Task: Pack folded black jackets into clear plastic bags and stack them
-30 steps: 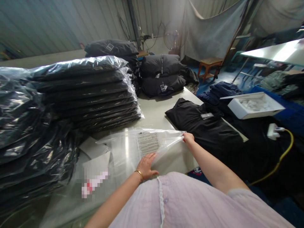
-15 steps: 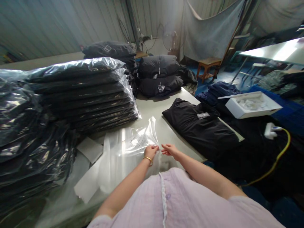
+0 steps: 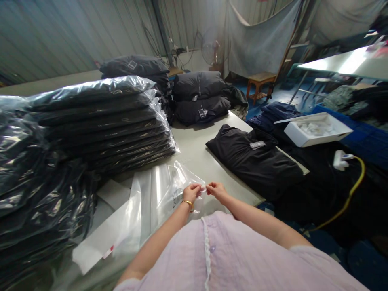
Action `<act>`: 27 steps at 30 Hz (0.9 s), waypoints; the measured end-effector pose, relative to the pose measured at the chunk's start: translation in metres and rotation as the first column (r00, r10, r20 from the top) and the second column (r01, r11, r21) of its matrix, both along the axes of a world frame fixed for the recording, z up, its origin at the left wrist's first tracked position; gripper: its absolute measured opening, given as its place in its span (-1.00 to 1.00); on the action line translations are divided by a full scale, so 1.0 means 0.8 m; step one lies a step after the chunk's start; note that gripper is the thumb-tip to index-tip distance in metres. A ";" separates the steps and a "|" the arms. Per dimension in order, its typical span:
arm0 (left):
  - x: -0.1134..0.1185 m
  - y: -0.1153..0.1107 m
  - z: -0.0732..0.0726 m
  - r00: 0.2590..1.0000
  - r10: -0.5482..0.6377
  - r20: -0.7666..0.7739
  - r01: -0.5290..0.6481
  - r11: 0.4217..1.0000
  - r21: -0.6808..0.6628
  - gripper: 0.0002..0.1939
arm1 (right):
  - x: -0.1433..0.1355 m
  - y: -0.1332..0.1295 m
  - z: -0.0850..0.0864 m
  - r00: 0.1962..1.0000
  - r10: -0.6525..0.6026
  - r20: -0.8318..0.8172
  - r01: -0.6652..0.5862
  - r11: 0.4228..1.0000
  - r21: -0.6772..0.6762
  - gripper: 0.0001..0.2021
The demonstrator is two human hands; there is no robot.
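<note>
A clear plastic bag (image 3: pixel 176 182) with some dark print lies over the table's near side, its edge raised between my hands. My left hand (image 3: pixel 192 193), with a gold bangle at the wrist, is closed in a pinch on that edge. Close beside it, my right hand (image 3: pixel 216 189) pinches the same edge, fingertips nearly meeting the left ones. To the right of my hands lies a folded black jacket (image 3: pixel 242 157) with a white tag. Sheets of pale card (image 3: pixel 100 238) and more clear plastic lie left of my left forearm.
Stacked bagged black garments (image 3: pixel 115 125) stand at the left, with more bagged garments (image 3: pixel 18 182) nearer me. Folded dark jackets (image 3: pixel 201 87) are piled at the back. A white box (image 3: pixel 318 131) and a yellow cable (image 3: pixel 353 194) are at the right.
My right hand has closed and moved in to the bag's edge beside my left hand. The raised bag corner has dropped, and the pale card at the left has shifted left.
</note>
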State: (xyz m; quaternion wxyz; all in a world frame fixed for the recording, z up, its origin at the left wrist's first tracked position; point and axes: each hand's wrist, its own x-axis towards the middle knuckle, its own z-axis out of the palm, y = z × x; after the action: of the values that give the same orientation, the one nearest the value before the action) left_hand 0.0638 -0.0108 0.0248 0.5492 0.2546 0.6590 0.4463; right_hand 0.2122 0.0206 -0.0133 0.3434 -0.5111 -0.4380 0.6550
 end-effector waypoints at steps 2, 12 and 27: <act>-0.002 0.001 0.000 1.000 0.012 -0.017 -0.012 1.000 -0.003 -0.71 | -0.006 -0.001 0.000 1.000 -0.005 0.012 0.005 0.999 0.047 -0.62; -0.011 0.008 0.009 0.997 -0.008 0.083 0.007 1.000 0.005 -0.76 | -0.017 0.009 -0.013 0.993 -0.002 0.114 -0.026 0.970 0.243 -0.60; -0.008 0.023 0.009 0.988 -0.111 -0.110 0.105 0.993 -0.058 -0.72 | -0.023 0.017 0.003 0.992 0.051 -0.114 -0.049 0.998 0.025 -0.53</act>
State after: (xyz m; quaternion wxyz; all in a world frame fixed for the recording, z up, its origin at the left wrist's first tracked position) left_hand 0.0571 0.0078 0.0320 0.5408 0.3006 0.6857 0.3835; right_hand 0.1939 0.0342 -0.0110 0.3571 -0.4579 -0.4376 0.6865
